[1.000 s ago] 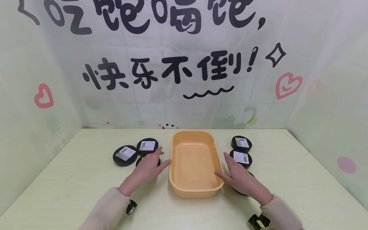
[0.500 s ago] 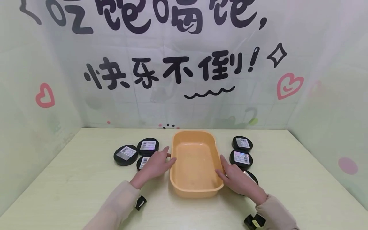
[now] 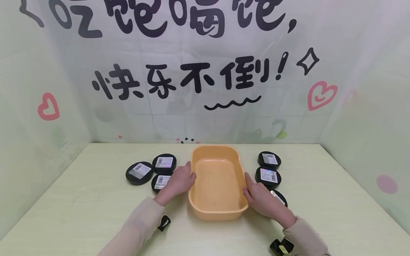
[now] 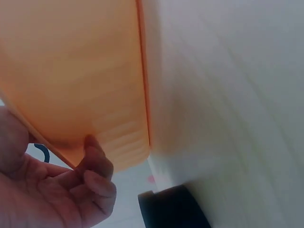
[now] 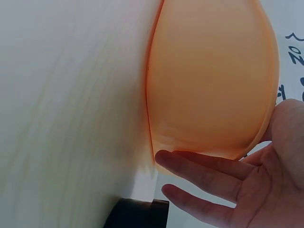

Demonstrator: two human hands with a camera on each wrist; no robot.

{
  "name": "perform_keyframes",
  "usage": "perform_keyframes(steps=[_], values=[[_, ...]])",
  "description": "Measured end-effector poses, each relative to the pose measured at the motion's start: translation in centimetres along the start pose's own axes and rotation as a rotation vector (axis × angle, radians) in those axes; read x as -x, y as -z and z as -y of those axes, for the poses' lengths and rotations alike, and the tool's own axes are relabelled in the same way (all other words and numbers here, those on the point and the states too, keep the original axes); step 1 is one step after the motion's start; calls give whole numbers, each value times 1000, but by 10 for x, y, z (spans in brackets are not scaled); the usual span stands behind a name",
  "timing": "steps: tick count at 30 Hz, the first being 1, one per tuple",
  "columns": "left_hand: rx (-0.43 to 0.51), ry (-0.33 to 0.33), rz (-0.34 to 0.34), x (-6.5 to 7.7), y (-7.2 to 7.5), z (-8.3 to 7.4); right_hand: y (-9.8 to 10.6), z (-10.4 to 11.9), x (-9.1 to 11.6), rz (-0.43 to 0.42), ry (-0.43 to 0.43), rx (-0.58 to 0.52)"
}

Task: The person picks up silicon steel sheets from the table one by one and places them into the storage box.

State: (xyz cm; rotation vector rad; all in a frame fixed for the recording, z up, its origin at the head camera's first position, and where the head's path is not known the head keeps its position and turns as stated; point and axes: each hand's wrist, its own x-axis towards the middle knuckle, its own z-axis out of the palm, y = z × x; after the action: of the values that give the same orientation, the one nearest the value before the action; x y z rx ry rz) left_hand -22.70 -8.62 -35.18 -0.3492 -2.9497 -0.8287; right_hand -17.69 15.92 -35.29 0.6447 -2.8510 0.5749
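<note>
An orange rectangular plastic basin (image 3: 217,185) with rounded corners sits flat on the table, with nothing inside. At its left rim my left hand (image 3: 180,180) grips the wall, thumb over the edge and fingers curled against the outside, as the left wrist view of the basin (image 4: 95,80) shows. My right hand (image 3: 263,200) holds the opposite rim, its thumb on the inner side. In the right wrist view its fingers (image 5: 204,175) lie fairly straight along the outer wall.
Flat round black cases with white labels lie on both sides: a far-left one (image 3: 139,173), two beside my left hand, such as this case (image 3: 164,163), and three at right, including a case (image 3: 269,160). A printed cloth backdrop (image 3: 198,121) stands behind the table.
My left hand has moved right from over the near-left case to the basin's rim and closed on it. My right hand has shifted left against the other rim. The basin has stayed put.
</note>
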Motion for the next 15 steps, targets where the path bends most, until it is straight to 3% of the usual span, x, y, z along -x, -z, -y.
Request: perform_keyframes(steps=[15], values=[[14,52,-4,-6,-4,-4,1,-2,0,-7,-3,-1]])
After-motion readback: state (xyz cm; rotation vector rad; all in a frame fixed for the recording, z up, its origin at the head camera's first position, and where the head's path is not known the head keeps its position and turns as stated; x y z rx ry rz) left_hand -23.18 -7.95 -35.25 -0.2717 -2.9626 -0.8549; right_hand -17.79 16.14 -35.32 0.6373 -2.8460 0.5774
